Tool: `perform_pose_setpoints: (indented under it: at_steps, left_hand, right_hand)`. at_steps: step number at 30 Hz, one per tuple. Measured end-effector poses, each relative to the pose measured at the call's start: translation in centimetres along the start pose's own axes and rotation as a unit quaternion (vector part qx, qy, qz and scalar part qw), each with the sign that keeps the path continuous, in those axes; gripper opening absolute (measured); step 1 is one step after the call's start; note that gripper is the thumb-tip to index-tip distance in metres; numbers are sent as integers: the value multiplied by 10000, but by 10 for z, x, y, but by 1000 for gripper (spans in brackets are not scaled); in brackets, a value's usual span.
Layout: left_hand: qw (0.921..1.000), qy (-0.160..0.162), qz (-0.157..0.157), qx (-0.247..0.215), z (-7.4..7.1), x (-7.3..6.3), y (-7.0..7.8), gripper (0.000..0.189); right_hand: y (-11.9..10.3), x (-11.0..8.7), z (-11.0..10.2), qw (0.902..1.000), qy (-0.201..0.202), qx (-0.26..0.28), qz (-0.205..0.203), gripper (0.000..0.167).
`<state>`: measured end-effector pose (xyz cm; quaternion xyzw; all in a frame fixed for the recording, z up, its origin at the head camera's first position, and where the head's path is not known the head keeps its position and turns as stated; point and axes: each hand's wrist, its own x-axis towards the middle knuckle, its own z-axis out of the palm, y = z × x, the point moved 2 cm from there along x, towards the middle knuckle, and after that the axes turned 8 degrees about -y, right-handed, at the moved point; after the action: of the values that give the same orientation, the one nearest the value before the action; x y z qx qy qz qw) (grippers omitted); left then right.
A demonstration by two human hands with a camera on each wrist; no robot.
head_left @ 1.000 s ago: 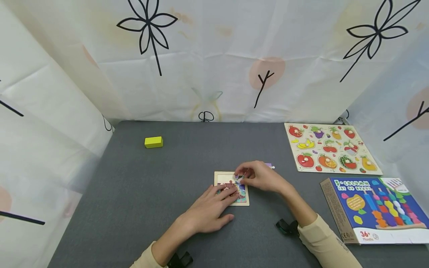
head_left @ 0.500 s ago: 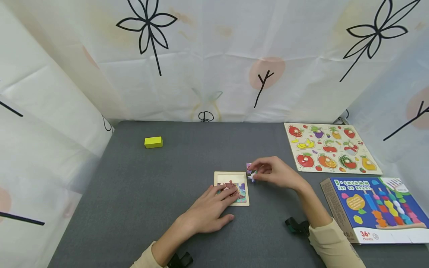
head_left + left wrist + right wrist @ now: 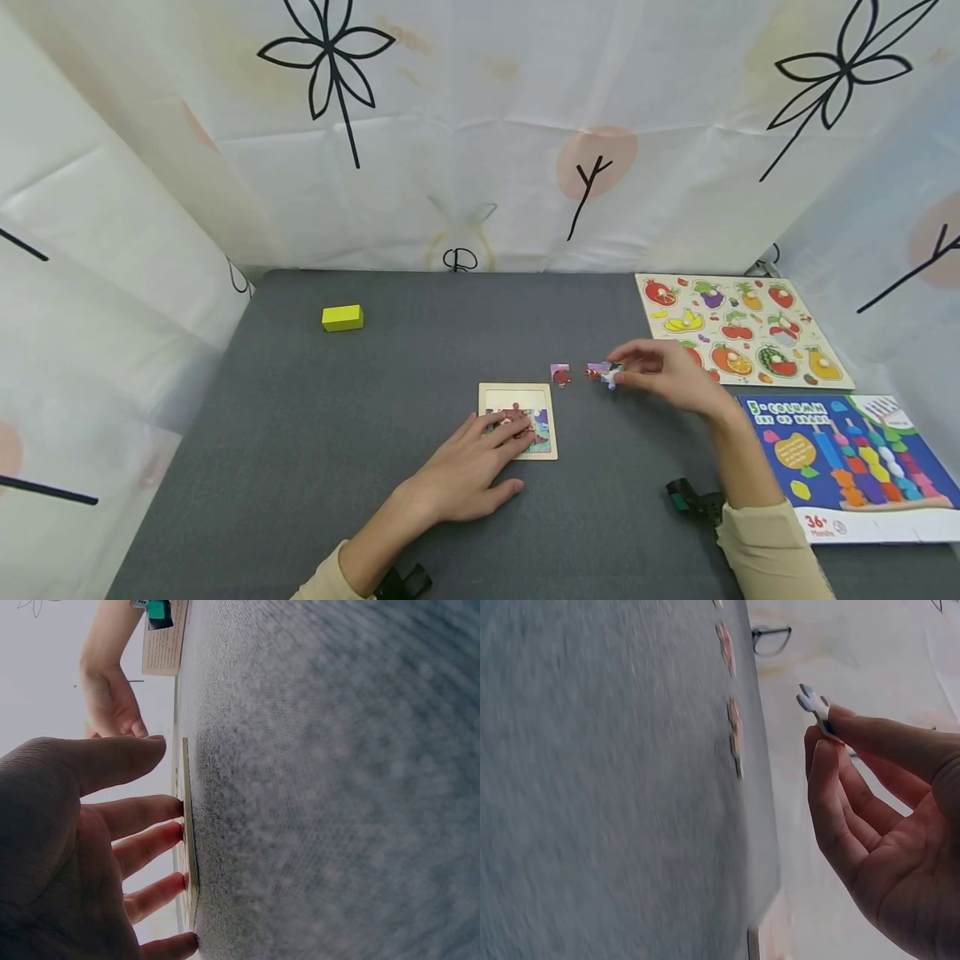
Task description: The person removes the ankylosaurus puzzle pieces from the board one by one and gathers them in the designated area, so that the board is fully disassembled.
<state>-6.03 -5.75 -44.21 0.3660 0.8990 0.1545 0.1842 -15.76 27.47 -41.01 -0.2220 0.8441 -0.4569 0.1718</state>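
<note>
My left hand (image 3: 472, 471) lies with spread fingers on a small wooden puzzle board (image 3: 517, 389); in the left wrist view its fingertips (image 3: 172, 831) touch the board's surface. The board's lower part has a colourful picture, partly covered by the fingers, and its upper part shows bare wood. To the right of it, my right hand (image 3: 667, 373) pinches a jigsaw piece (image 3: 815, 705) between thumb and fingers, raised off the table in the right wrist view. A red and purple jigsaw piece (image 3: 560, 374) lies nearer the board. Another jigsaw piece (image 3: 594, 369) lies beside the right fingertips.
A fruit puzzle board (image 3: 738, 333) lies at the back right, partly behind the right hand. In front of it is a blue toy box (image 3: 817, 467). A yellow block (image 3: 342, 318) sits at the back left. Patterned white cloth (image 3: 480, 125) surrounds the grey table (image 3: 360, 400).
My right hand has carried the jigsaw piece from over the board out to the right, uncovering a red and purple piece on the table. The left hand has stayed on the board.
</note>
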Motion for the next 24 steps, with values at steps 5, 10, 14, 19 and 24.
perform_pose_setpoints:
  at_steps: [5,10,14,19,24]
  left_hand:
    - [10000,-31,-22,61,1,0,0,64]
    - [9999,-70,-102,82,1,0,0,64]
    - [9999,-74,-118,68,1,0,0,64]
    - [9999,-44,-70,61,1,0,0,64]
    - [9999,-116,-93,17,1,0,-1,64]
  right_hand:
    - [8,-8,-13,9997,199,-101,91,26]
    - [16,-10,-21,9981,316,-268,452,27]
    - [23,-8,-22,9965,268,-282,743,28]
    - [30,-5,-22,9949,212,-289,947,26]
    - [31,-3,-21,9925,289,-548,1057,24]
